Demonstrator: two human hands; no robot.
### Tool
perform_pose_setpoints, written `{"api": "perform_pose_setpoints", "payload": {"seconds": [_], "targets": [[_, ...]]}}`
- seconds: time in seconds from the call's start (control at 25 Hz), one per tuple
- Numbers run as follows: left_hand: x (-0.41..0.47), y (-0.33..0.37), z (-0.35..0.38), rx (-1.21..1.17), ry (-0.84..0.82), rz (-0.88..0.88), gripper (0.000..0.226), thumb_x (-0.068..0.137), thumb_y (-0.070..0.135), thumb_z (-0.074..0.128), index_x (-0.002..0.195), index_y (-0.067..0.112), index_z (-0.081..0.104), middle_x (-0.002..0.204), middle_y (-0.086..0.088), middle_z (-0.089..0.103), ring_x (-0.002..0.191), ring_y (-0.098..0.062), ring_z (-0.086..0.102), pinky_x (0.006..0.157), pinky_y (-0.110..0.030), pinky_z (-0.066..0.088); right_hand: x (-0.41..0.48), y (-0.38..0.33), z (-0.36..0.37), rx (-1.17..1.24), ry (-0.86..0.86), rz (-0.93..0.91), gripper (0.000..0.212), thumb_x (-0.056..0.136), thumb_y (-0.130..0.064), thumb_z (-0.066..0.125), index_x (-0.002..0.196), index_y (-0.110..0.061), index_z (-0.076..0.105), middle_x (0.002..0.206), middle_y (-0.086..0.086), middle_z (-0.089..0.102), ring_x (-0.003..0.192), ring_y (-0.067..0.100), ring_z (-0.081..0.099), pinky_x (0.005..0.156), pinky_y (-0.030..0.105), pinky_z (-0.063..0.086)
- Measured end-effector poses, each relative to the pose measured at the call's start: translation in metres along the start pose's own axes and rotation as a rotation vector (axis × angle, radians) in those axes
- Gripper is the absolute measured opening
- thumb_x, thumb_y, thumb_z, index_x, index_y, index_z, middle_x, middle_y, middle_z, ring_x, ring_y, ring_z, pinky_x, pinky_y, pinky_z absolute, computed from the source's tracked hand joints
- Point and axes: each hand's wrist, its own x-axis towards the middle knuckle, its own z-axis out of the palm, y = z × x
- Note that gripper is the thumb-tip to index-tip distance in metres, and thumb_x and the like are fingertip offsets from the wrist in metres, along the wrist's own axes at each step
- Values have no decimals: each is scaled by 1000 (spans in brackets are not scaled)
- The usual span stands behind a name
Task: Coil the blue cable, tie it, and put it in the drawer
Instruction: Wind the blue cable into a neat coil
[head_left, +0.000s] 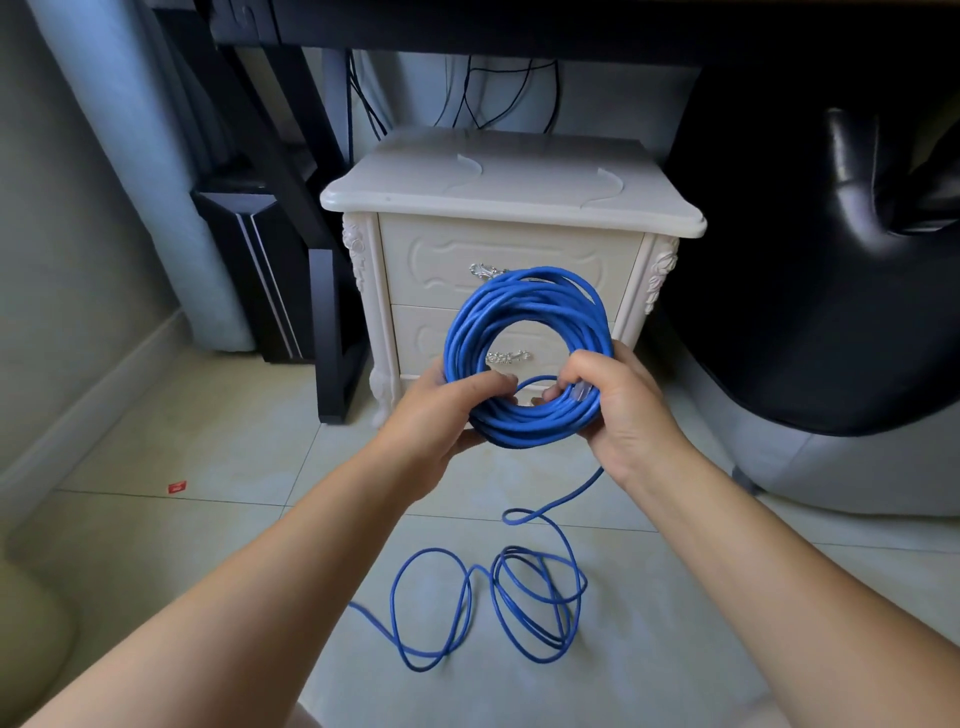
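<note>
A thick coil of blue cable (524, 312) is held upright in front of a cream nightstand. My left hand (441, 415) grips the coil's lower left part, fingers curled through the ring. My right hand (618, 410) grips its lower right part, and a clear plug shows by its fingers. The rest of the cable (498, 597) trails from under my right hand to the tiled floor, where it lies in loose loops. Both nightstand drawers, upper drawer (441, 260) and lower drawer (421, 338), are closed, and the coil hides part of their metal handles.
The nightstand (509, 187) stands under a dark desk with black wires hanging behind it. A black speaker (260, 270) and desk leg are to the left, a black leather seat (831, 260) to the right. A small red scrap (177, 487) lies on the floor.
</note>
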Motion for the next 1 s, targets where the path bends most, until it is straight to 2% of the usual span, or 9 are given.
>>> {"api": "perform_pose_setpoints", "payload": {"seconds": [0.08,0.2,0.36,0.44,0.6,0.68,0.76,0.92,1.0], "targets": [[1,5,-5,-54,-36,-25,23,84,16,70,106,14,64,105,-8,72,101,-22,69,87,-37,53,1,-5,-4,-79,14,-34,25,72,8,52,91,-8,57,62,10,52,55,22,56,61,32,48],[8,12,-18,8,-43,115,67,68,23,79,131,29,55,123,3,67,113,-18,65,95,-36,50,1,-7,-7,-346,18,-140,28,67,0,60,94,-8,58,67,10,56,52,18,51,46,22,41],[2,7,-17,629,-55,420,93,69,16,85,146,38,37,141,11,46,123,2,51,96,-9,41,-6,-8,-5,-805,-133,-299,33,63,-12,72,93,-14,58,70,-6,60,58,9,51,56,22,43],[1,7,-16,768,-58,475,93,72,15,82,147,39,34,137,11,48,112,3,56,89,-2,41,-9,-9,-2,-886,-217,-303,29,68,-9,74,88,-20,56,70,-8,58,54,2,48,52,16,41],[0,6,-15,781,-5,409,77,73,16,79,139,35,44,109,13,66,87,3,65,80,-13,50,-7,-9,-2,-878,-248,-289,29,69,-5,72,81,-25,54,63,-11,55,50,2,46,49,14,40],[1,4,-10,748,55,382,48,73,11,76,115,27,59,86,13,68,69,2,63,68,-15,50,-6,-7,-1,-855,-256,-254,29,70,-4,71,89,-20,58,64,-10,56,51,5,47,51,19,42],[0,4,-5,704,102,358,29,71,6,72,90,23,60,65,12,62,54,-2,55,55,-16,44,-6,-7,-1,-808,-273,-218,35,72,-8,73,101,-23,60,73,-8,62,57,8,54,59,25,48],[4,5,-5,487,130,254,21,69,7,69,88,13,64,65,3,59,59,-16,56,68,-38,56,1,-14,-12,-655,-375,-99,72,63,-55,83,128,-48,52,120,-9,65,101,8,66,92,30,50],[6,7,-4,355,169,195,19,73,0,67,89,11,65,63,4,57,55,-15,52,68,-38,57,4,-14,-17,-637,-407,-53,92,51,-73,79,134,-53,46,133,-12,60,118,12,61,102,34,44]]}}
